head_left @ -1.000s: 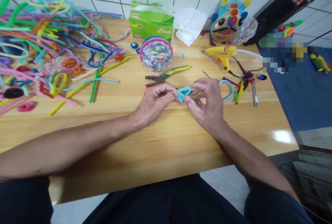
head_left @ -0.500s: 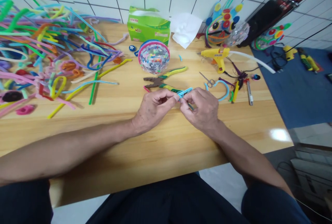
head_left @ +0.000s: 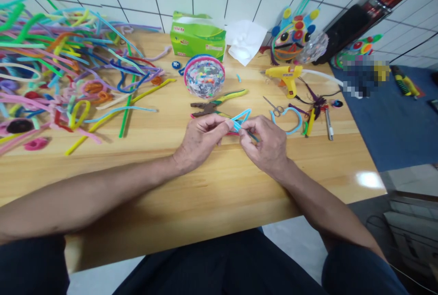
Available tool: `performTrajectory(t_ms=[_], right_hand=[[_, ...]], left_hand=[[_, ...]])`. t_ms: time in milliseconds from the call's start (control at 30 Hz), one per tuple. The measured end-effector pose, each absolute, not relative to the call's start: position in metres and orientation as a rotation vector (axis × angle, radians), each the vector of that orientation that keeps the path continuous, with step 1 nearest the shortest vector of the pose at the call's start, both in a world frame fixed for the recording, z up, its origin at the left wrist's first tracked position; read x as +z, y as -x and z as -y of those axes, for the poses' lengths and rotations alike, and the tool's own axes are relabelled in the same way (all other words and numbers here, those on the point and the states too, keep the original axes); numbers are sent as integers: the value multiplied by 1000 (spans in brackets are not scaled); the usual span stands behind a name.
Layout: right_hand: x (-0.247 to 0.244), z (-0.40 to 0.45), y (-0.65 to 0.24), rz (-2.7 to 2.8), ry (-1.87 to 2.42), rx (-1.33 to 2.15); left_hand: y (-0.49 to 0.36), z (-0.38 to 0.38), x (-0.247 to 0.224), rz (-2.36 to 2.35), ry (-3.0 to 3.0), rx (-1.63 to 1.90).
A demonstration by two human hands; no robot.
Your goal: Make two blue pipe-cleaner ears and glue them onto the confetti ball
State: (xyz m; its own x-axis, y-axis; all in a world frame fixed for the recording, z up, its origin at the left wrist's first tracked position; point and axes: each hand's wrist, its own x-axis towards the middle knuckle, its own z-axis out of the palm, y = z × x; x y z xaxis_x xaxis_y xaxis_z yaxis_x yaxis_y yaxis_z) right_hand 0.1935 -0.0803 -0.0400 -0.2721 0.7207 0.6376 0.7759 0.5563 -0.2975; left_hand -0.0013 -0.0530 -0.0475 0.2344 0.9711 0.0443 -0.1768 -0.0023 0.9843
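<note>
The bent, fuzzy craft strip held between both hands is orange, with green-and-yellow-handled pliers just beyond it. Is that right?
Not quite: the head view shows the fuzzy craft strip is light blue, not orange. The left hand and right hand do hold it, with the pliers just beyond.

From here I have the left forearm (head_left: 102, 186) reaching in at a low slant, the right forearm (head_left: 325, 206) angled more steeply. My left hand (head_left: 204, 140) and right hand (head_left: 265, 143) nearly meet, each bent into a pinch.

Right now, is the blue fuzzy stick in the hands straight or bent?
Bent: the blue fuzzy stick has a sharp, pointed corner.
</note>
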Motion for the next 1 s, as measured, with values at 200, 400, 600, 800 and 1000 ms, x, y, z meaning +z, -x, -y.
performTrajectory(t_ms=[200, 400, 600, 800, 1000], right_hand=[[-41, 81, -198, 2049, 1165, -190], [-42, 81, -201, 2078, 1221, -158], [-44, 81, -199, 2095, 1160, -271], [-45, 81, -198, 2114, 1116, -301], [-44, 82, -197, 2096, 1142, -176]], left_hand=[[1, 47, -50, -877, -1029, 1057], [-1, 46, -49, -803, -933, 1016], [-1, 45, -51, -841, -938, 991], [0, 45, -52, -866, -909, 984], [-1, 43, -51, -862, -853, 996]])
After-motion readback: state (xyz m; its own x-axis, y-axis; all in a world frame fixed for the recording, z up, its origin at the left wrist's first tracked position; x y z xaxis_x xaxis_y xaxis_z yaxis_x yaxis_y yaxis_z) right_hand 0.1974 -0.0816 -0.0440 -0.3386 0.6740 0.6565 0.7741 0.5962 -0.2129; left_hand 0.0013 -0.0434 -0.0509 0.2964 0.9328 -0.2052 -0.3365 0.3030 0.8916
